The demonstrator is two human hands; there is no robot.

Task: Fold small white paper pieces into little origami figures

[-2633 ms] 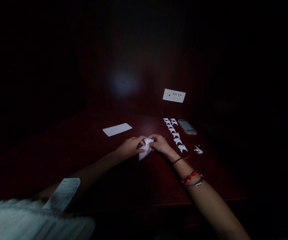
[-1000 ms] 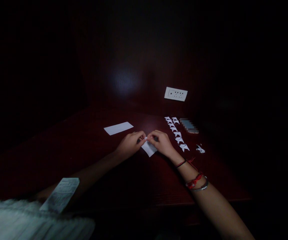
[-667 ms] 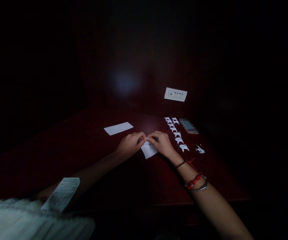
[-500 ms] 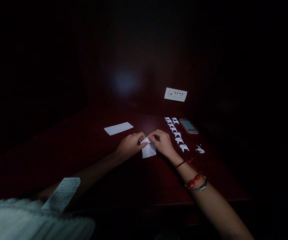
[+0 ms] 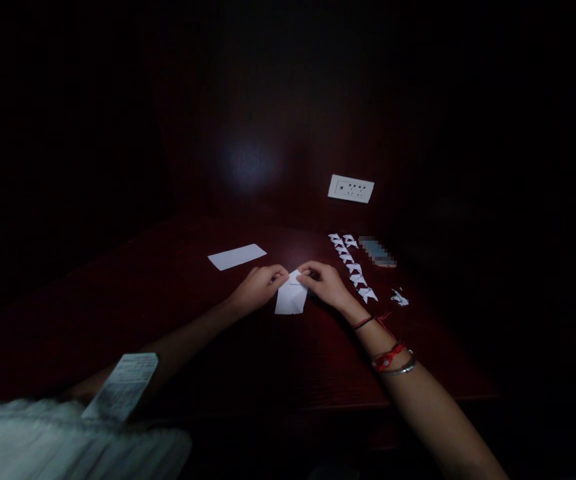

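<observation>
Between my hands is a small white sheet of paper [image 5: 291, 300], its far edge folded over toward me. My left hand [image 5: 262, 287] pinches the paper at the left end of the fold, fingers closed. At the right end of the fold, the thumb and fingers of my right hand [image 5: 324, 283] are closed on the paper too. To the right of my right hand, several small folded white paper pieces [image 5: 355, 270] lie in a slanting row, with one more [image 5: 350, 241] beside the row's far end.
A longer white paper strip [image 5: 237, 257] lies on the dark red table [image 5: 178, 287] at the left. A blurred-out phone [image 5: 378, 252] and some paper scraps [image 5: 399, 297] lie at the right. A white socket plate [image 5: 351, 189] is on the back wall.
The paper has shifted slightly left and turned a little. My left thumb has drawn back from over the sheet to the fold's left end, so more of the folded flap shows.
</observation>
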